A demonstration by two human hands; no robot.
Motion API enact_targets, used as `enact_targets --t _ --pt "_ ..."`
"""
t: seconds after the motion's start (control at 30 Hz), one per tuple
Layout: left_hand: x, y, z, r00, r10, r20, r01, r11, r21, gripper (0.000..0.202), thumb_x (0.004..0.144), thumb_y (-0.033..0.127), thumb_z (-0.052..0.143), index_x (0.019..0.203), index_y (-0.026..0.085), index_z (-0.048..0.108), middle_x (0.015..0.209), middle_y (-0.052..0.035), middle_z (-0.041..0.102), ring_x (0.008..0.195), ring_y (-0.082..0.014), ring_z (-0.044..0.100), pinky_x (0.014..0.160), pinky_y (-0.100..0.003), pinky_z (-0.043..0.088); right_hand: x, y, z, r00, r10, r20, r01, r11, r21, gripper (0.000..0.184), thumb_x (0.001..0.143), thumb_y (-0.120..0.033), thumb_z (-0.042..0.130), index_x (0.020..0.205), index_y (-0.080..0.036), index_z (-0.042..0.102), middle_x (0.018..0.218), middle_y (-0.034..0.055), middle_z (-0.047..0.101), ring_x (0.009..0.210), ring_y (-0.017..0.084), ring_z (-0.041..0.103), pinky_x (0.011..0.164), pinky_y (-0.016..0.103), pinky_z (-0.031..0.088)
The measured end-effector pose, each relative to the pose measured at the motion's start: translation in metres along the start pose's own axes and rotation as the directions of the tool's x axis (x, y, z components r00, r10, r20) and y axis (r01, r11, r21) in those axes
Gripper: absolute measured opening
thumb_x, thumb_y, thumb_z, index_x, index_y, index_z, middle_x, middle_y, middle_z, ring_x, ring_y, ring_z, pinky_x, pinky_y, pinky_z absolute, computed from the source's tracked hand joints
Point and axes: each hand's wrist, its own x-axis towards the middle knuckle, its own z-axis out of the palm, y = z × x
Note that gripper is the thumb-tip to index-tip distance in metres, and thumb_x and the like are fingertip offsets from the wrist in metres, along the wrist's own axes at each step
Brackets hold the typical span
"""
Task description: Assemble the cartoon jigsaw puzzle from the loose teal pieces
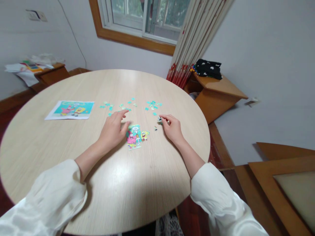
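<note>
A partly joined jigsaw puzzle with pink and yellow cartoon figures lies on the round table. Beside its upper left edge is my left hand, fingers apart and holding nothing. My right hand pinches a small dark-and-white puzzle piece between thumb and forefinger, to the right of the joined part. Just below that, a loose puzzle piece lies on the wood. Farther back are scattered turquoise puzzle pieces, with more pieces behind my left hand.
The printed reference picture lies at the left of the round table. Small wooden stands hold papers at the left and a folded black cloth at the right. A wooden chair is at the lower right.
</note>
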Motion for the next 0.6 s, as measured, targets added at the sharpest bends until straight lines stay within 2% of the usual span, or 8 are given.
enact_targets --t 0.1,0.23,0.4,0.6 --pt "-0.001 -0.008 0.004 0.998 -0.049 0.042 0.047 0.997 0.054 0.045 0.088 0.026 0.049 0.132 0.018 0.043 0.11 -0.0138 0.062 0.102 -0.0267 0.059 0.09 -0.045 0.045 0.007 0.015 -0.003 0.998 0.038 -0.048 -0.04 0.999 -0.035 0.026 0.083 -0.023 0.049 0.092 -0.017 0.073 0.092 0.0102 0.071 0.08 0.019 0.062 0.078 0.036 0.048" --pt "0.0 -0.018 0.005 0.992 -0.106 0.065 0.099 0.989 0.113 0.053 0.088 0.025 0.047 0.139 0.013 0.036 0.127 -0.0208 0.055 0.117 -0.0319 0.053 0.1 -0.05 0.039 0.01 0.028 -0.001 0.995 0.092 -0.042 -0.094 0.993 -0.066 0.027 0.082 -0.02 0.049 0.093 -0.017 0.073 0.093 0.0101 0.071 0.084 0.02 0.061 0.08 0.036 0.047" --pt "0.0 -0.025 0.006 0.991 -0.133 0.032 0.127 0.981 0.149 0.057 0.089 0.028 0.045 0.142 0.014 0.031 0.136 -0.0219 0.047 0.129 -0.0354 0.043 0.106 -0.056 0.032 0.009 0.026 -0.002 0.978 0.14 -0.151 -0.176 0.951 -0.254 0.029 0.083 -0.021 0.051 0.105 -0.019 0.071 0.106 0.0131 0.065 0.101 0.027 0.054 0.092 0.047 0.039" --pt "0.0 -0.027 0.008 0.99 -0.139 0.018 0.135 0.98 0.148 0.057 0.088 0.028 0.047 0.142 0.015 0.032 0.134 -0.0219 0.047 0.127 -0.0359 0.043 0.105 -0.057 0.033 0.003 0.012 -0.008 0.997 0.055 0.05 -0.037 0.951 -0.308 0.013 0.079 -0.026 0.064 0.088 -0.023 0.074 0.096 0.0088 0.06 0.098 0.025 0.053 0.088 0.043 0.037"
